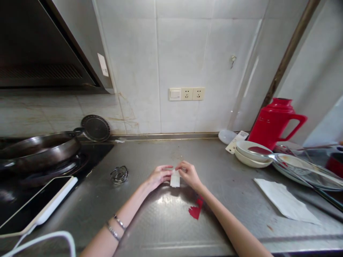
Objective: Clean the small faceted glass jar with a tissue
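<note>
Between my two hands, over the metal counter (150,228), is a small folded white strip (175,180) that looks like paper or tissue. My left hand (160,175) grips its left edge, fingers bent towards it. The fingertips of my right hand (189,174) pinch the strip near its upper right end. Its top is partly hidden by the fingers. Closer to me, by my right forearm, lies a torn red scrap (195,210) with a jagged edge.
Left are a steel wool scrubber (119,175), a pan (40,150) on the stove and a phone (40,205) with a white cable. Right are a white sheet (286,201), stacked bowls (252,162), plates with utensils and a red thermos jug (272,123). A tiled wall stands behind.
</note>
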